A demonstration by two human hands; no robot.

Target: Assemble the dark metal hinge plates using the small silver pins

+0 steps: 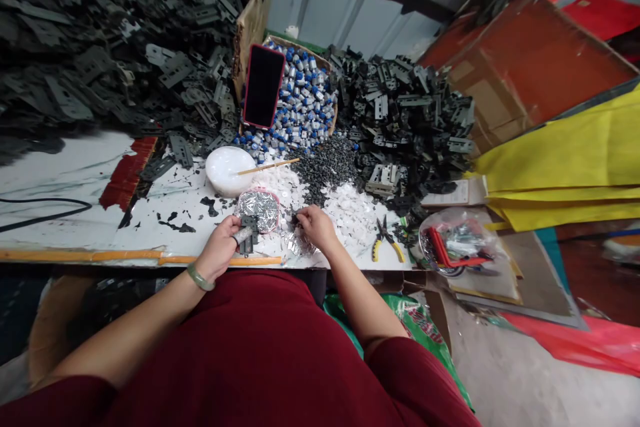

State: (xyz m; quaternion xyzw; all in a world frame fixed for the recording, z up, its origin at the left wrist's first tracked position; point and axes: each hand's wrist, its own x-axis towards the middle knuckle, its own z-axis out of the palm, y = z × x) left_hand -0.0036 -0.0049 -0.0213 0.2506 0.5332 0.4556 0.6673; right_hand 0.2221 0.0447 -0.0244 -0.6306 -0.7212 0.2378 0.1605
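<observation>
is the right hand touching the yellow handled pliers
Apart. The head view shows it: the right hand is left of the pliers, with loose white pieces visible in the gap between them.

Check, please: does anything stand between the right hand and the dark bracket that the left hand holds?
The pink-rimmed container, holding metal pieces, lies partly between the right hand and the dark bracket. It looks low, so it probably hinders little; nothing taller is visible there.
</observation>
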